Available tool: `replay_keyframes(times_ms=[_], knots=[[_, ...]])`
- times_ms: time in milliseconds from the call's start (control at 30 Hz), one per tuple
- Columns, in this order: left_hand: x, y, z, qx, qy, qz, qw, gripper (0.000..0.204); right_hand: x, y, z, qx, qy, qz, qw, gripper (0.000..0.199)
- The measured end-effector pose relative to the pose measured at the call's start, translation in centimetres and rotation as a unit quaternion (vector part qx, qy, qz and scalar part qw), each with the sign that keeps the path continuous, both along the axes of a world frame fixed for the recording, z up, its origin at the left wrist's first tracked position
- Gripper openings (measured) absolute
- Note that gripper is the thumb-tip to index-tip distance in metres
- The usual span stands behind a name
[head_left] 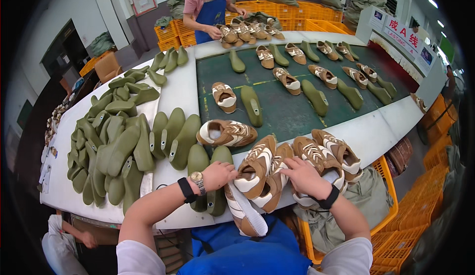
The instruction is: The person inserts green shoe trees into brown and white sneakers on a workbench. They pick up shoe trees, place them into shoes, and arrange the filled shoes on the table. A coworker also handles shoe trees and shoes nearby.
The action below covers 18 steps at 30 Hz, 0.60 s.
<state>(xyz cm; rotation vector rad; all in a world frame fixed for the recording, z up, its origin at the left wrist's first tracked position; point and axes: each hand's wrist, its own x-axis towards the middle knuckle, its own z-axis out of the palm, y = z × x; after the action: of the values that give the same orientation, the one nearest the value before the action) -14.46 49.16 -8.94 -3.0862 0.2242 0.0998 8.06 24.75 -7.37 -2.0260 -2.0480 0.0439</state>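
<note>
Brown-and-white sneakers stand bunched at the near edge of the table. My left hand (218, 175), with a watch and a black band at the wrist, is curled against the left side of one sneaker (255, 168), above two green shoe lasts (199, 159). My right hand (305, 178) has its fingers bent over the sneaker beside it (275, 181); the pair sits between my hands. Below them a sneaker on its side (244, 213) shows its white sole. Two more sneakers (338, 151) stand right of my right hand.
A heap of green lasts (114, 136) covers the white table (173, 84) on the left. Sneakers and lasts ride on the green belt (277, 112) ahead. Across it, a person in a blue apron (212, 13) handles sneakers. An orange crate (391, 191) holds grey-green cloth at right.
</note>
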Motion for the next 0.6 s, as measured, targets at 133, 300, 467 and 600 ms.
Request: replay_keyframes(times_ms=[133,300,467,600], knots=[[0.0,2.3,2.4,-0.035,0.003,0.065,0.997,0.020,-2.6,-1.9,2.0,0.092,0.060,-0.027,0.994,0.034],[5.3,9.5,3.5,-0.016,0.010,0.246,0.969,0.032,-7.8,-1.5,1.7,0.185,0.122,-0.030,0.975,0.042],[6.8,12.4,-0.8,0.028,0.174,0.284,0.942,0.048,-10.8,2.4,-0.5,0.171,0.165,0.014,0.971,0.052],[6.7,13.1,-3.4,0.043,0.253,0.297,0.920,0.043,-11.0,3.8,-1.3,0.116,0.157,-0.010,0.981,0.049]])
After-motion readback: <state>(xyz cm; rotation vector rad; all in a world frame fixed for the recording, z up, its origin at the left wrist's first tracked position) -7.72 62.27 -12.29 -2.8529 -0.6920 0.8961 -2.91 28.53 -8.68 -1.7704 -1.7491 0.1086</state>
